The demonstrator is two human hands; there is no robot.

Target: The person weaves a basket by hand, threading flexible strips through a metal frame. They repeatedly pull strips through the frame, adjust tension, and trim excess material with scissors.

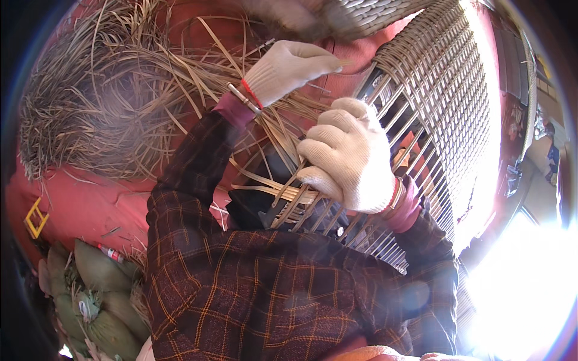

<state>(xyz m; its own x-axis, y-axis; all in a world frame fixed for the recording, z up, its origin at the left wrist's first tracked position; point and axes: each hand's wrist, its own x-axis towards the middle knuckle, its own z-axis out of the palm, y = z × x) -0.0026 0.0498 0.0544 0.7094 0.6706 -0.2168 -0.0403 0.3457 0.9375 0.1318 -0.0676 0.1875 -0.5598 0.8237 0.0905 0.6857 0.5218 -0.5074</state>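
My left hand [295, 67], in a white knit glove with a red band at the wrist, is raised left of a woven wicker panel [442, 66]. Its fingers pinch a thin tan weaving strip [346, 62], of which only a short end shows. Nearer to me, my gloved right hand [355, 157] is curled into a fist on the panel's bare rods [424, 150], gripping them; the palm side is hidden. Flat strips [271, 186] run through the rods beside that fist. Above the rods the weave is dense, while the part nearest me is open.
A large tangled heap of loose strips [114, 102] lies on the red cloth [90, 201] at left. Another woven piece [373, 15] is at the far edge, beside a blurred shape. A yellow frame-shaped object [37, 218] and green sacks [108, 301] are lower left. Glare whitens the right.
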